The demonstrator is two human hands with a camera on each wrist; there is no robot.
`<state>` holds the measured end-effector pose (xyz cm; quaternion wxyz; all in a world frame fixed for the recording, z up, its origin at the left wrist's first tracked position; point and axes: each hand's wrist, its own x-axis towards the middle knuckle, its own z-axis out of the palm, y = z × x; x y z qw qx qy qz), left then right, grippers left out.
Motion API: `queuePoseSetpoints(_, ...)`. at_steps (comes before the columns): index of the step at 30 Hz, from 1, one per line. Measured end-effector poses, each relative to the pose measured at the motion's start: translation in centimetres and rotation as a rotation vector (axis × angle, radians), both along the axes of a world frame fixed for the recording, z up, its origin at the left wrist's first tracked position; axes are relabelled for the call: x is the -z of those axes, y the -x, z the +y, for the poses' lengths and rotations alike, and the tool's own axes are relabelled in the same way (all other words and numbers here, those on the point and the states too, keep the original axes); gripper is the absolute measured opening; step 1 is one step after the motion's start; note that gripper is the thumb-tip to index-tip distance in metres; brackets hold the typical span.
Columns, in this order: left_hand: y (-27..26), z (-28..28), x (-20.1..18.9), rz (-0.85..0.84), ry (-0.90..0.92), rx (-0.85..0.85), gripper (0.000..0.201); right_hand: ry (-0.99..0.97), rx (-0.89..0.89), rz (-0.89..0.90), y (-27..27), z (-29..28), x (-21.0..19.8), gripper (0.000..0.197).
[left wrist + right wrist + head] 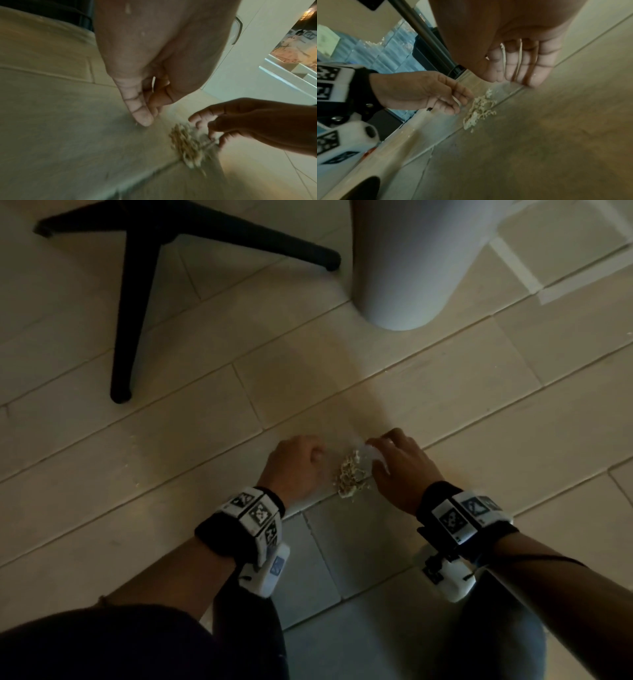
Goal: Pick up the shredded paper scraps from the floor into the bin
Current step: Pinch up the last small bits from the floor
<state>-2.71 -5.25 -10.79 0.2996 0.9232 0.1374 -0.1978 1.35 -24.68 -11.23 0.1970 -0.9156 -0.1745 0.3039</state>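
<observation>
A small pile of pale shredded paper scraps (pixel 352 477) lies on the light plank floor (pixel 171 460), across a seam between boards. My left hand (pixel 301 460) rests just left of the pile with loosely bent fingers (pixel 144 119) touching the floor and holding nothing I can make out. My right hand (pixel 400 460) stands just right of the pile, its straight fingers (pixel 518 67) pointing down at the floor beside the scraps (pixel 479 109). The pale grey round bin (pixel 411 261) stands upright beyond the pile, further from me.
The black legs of a chair base (pixel 137 302) spread over the floor at the upper left. My knees (pixel 496 628) are at the bottom of the head view, close behind both wrists. Grey tiles (pixel 342 542) begin just behind the pile.
</observation>
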Motion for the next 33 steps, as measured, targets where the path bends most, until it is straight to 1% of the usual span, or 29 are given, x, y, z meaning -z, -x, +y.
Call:
queuePoseSetpoints(2, 1.6, -1.2, -0.1, -0.001, 0.041, -0.033, 0.033, 0.02, -0.068, -0.013, 0.8, 0.5, -0.1, 0.044)
queuePoseSetpoints(5, 2.3, -3.3, -0.3, 0.071, 0.263, -0.126, 0.036, -0.021, -0.116, 0.033, 1.5, 1.5, -0.2, 0.04)
queuePoseSetpoints(6, 2.2, -3.4, -0.4, 0.096, 0.292, -0.153, 0.035, -0.047, -0.097, 0.053, 1.5, 1.6, -0.2, 0.04)
queuePoseSetpoints(8, 2.1, -2.7, -0.5, 0.091, 0.27, -0.187, 0.032, -0.085, -0.024, 0.052, 1.2, 1.5, 0.0, 0.042)
queuePoseSetpoints(10, 2.9, -1.5, -0.3, 0.06, 0.192, -0.158, 0.029, -0.086, 0.02, 0.024, 0.8, 1.0, 0.1, 0.044)
queuePoseSetpoints(11, 3.6, -1.1, -0.2, 0.067, 0.171, -0.136, 0.033, -0.076, 0.021, 0.024, 0.7, 0.8, 0.1, 0.044)
queuePoseSetpoints(14, 5.5, -1.6, 0.1, 0.14, 0.176, -0.1, 0.057, -0.037, -0.03, 0.067, 0.7, 0.6, 0.0, 0.046)
queuePoseSetpoints(16, 5.8, -2.5, 0.3, 0.121, 0.158, -0.087, 0.065, -0.023, -0.073, 0.095, 0.8, 0.3, -0.1, 0.048)
queuePoseSetpoints(19, 4.7, -3.4, 0.2, 0.047, 0.125, -0.044, 0.072, -0.022, -0.119, 0.11, 0.9, 0.0, -0.1, 0.066)
queuePoseSetpoints(21, 3.6, -3.4, 0.0, 0.029, 0.106, 0.026, 0.075, 0.024, -0.18, 0.097, 1.0, 0.0, -0.1, 0.079)
queuePoseSetpoints(22, 3.0, -3.4, -0.1, 0.03, 0.092, 0.08, 0.076, 0.044, -0.205, 0.079, 1.1, 0.1, 0.0, 0.081)
queuePoseSetpoints(24, 2.2, -3.3, 0.0, 0.039, 0.061, 0.182, 0.076, 0.03, -0.204, 0.034, 1.2, 0.2, 0.2, 0.077)
queuePoseSetpoints(27, 1.7, -3.6, 0.3, 0.052, 0.007, 0.268, 0.076, -0.035, -0.142, -0.001, 1.0, 0.4, 0.4, 0.062)
queuePoseSetpoints(31, 2.3, -3.9, 0.5, 0.054, 0.033, 0.248, 0.074, -0.076, -0.09, -0.027, 1.1, 0.5, 0.5, 0.042)
queuePoseSetpoints(33, 2.5, -3.8, 0.4, 0.033, 0.051, 0.225, 0.069, -0.12, -0.022, 0.011, 1.2, 0.5, 0.6, 0.034)
